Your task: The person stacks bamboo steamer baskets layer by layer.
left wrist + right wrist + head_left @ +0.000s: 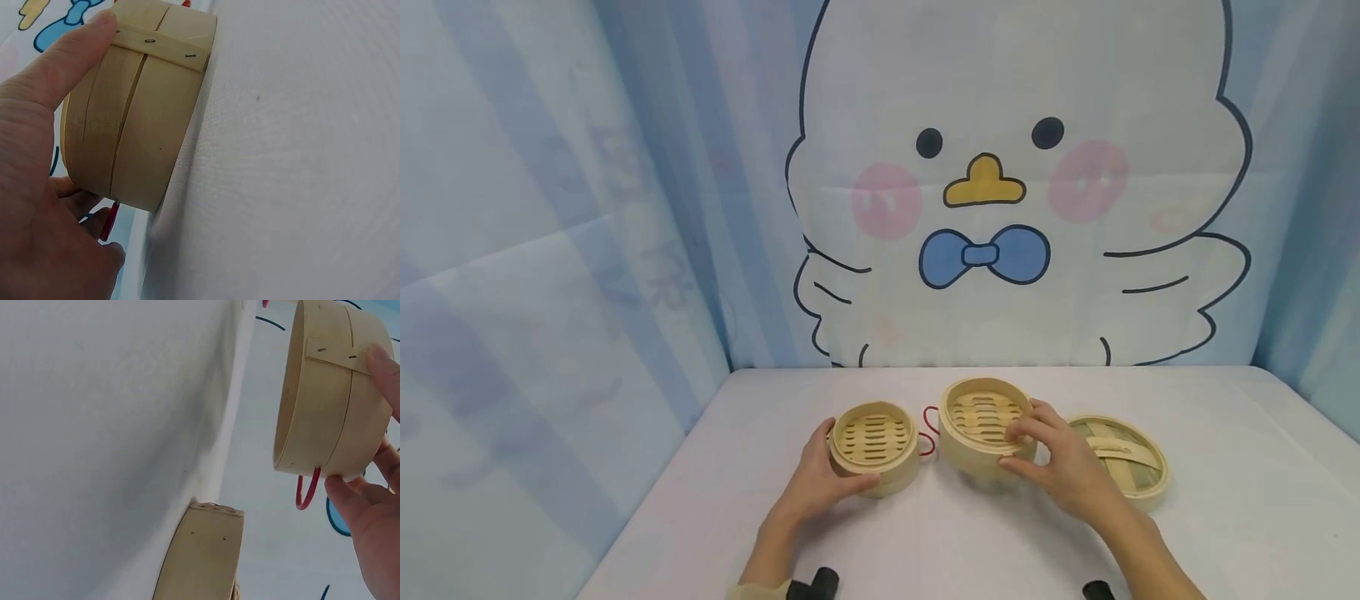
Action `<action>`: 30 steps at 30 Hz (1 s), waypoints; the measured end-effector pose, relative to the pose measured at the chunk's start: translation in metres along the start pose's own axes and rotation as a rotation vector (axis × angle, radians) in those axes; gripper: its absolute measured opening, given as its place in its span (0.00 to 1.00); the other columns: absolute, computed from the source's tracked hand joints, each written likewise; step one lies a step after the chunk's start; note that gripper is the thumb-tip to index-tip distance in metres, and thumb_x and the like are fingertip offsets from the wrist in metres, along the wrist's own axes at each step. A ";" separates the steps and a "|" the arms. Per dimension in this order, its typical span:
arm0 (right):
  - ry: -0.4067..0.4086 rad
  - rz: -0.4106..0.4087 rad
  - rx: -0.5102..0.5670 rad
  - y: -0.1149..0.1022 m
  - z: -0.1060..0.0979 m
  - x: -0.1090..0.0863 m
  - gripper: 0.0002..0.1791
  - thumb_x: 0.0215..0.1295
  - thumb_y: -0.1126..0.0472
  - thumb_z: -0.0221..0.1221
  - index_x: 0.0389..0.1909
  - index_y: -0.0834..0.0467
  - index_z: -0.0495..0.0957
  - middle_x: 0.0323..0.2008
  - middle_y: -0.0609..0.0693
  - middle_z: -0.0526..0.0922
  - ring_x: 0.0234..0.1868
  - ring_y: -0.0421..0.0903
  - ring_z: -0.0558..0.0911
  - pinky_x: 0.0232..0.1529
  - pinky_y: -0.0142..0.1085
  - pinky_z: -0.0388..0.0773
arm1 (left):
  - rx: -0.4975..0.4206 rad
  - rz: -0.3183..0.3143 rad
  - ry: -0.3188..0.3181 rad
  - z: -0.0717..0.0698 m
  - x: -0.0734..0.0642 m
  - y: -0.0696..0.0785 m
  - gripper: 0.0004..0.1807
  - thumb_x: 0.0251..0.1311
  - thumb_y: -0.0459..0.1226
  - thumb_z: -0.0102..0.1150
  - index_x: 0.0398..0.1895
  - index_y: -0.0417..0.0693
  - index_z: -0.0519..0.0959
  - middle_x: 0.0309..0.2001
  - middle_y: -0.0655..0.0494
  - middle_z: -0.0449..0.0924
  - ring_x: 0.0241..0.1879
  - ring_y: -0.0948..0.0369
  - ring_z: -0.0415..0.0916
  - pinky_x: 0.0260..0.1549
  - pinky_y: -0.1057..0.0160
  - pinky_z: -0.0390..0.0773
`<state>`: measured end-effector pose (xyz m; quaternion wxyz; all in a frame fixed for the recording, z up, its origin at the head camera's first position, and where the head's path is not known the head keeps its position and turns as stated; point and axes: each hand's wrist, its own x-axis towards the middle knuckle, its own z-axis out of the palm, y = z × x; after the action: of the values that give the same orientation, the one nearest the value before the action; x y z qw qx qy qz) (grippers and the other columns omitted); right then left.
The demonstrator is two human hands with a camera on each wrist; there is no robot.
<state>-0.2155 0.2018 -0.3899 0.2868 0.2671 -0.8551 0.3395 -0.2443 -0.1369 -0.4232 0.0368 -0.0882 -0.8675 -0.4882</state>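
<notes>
My left hand point(820, 477) grips a small round bamboo steamer basket point(880, 477) by its side, thumb at the front and fingers round the far left. Slatted inside, this basket sits low at the table, a red loop handle on its right. A second bamboo steamer basket point(966, 450) is pinched at its right rim by my right hand point(1069, 458). In the right wrist view that same basket point(325, 394) is held up off the table, with a red loop point(307, 490) hanging from its side. Both baskets hold nothing on their slats.
Just right of my right hand, a woven bamboo steamer lid point(1123, 467) with a strap handle lies on the white-covered table point(1240, 517). Behind the table hangs a curtain point(985, 325) printed with a cartoon bird; more curtain point(550, 250) runs along the left side.
</notes>
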 end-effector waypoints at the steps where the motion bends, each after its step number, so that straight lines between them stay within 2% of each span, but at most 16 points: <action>1: 0.006 -0.007 -0.003 0.000 0.000 0.001 0.20 0.45 0.65 0.79 0.35 0.48 0.80 0.41 0.43 0.76 0.58 0.63 0.77 0.54 0.59 0.75 | -0.001 0.000 -0.001 0.000 0.000 0.000 0.65 0.43 0.45 0.83 0.76 0.30 0.49 0.72 0.30 0.55 0.73 0.36 0.52 0.69 0.36 0.54; 6: 0.009 0.015 -0.038 -0.002 -0.001 0.007 0.20 0.45 0.66 0.79 0.35 0.48 0.80 0.40 0.41 0.74 0.53 0.52 0.77 0.55 0.45 0.77 | -0.005 -0.008 -0.003 0.000 0.001 0.001 0.65 0.43 0.45 0.83 0.76 0.31 0.50 0.72 0.31 0.56 0.73 0.37 0.52 0.69 0.36 0.54; 11: 0.003 0.041 -0.065 -0.007 -0.001 0.015 0.19 0.47 0.66 0.78 0.35 0.49 0.80 0.42 0.43 0.73 0.49 0.47 0.77 0.50 0.40 0.79 | 0.003 -0.013 0.001 0.000 0.001 0.000 0.65 0.42 0.45 0.84 0.76 0.31 0.50 0.72 0.30 0.56 0.73 0.36 0.52 0.69 0.35 0.53; 15: 0.009 0.047 -0.057 -0.012 -0.001 0.023 0.19 0.47 0.67 0.78 0.35 0.50 0.80 0.43 0.45 0.75 0.50 0.48 0.77 0.51 0.42 0.79 | 0.007 -0.019 0.006 0.000 0.001 -0.002 0.65 0.42 0.46 0.84 0.76 0.31 0.51 0.72 0.31 0.57 0.72 0.37 0.53 0.69 0.36 0.53; 18: -0.008 0.074 -0.029 -0.016 0.001 0.029 0.17 0.48 0.66 0.78 0.35 0.51 0.80 0.44 0.47 0.76 0.56 0.54 0.77 0.56 0.51 0.78 | 0.003 -0.022 0.011 -0.001 0.002 -0.004 0.64 0.42 0.46 0.84 0.76 0.32 0.51 0.71 0.33 0.59 0.72 0.38 0.54 0.69 0.36 0.54; 22: -0.025 0.117 0.003 -0.022 0.005 0.035 0.16 0.51 0.64 0.77 0.36 0.52 0.81 0.45 0.49 0.76 0.64 0.62 0.72 0.61 0.58 0.72 | -0.003 -0.014 0.012 -0.001 0.001 -0.006 0.64 0.41 0.45 0.84 0.76 0.31 0.51 0.71 0.32 0.59 0.72 0.37 0.54 0.69 0.36 0.54; 30: -0.022 0.131 0.020 -0.031 0.014 0.044 0.15 0.52 0.66 0.76 0.37 0.54 0.81 0.45 0.51 0.77 0.68 0.65 0.68 0.63 0.60 0.69 | 0.005 -0.022 0.001 0.000 0.003 -0.004 0.65 0.42 0.47 0.84 0.76 0.31 0.51 0.71 0.32 0.58 0.72 0.37 0.54 0.69 0.36 0.54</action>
<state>-0.2302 0.1608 -0.3559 0.2517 0.2169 -0.8705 0.3629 -0.2480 -0.1390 -0.4263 0.0320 -0.0783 -0.8697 -0.4863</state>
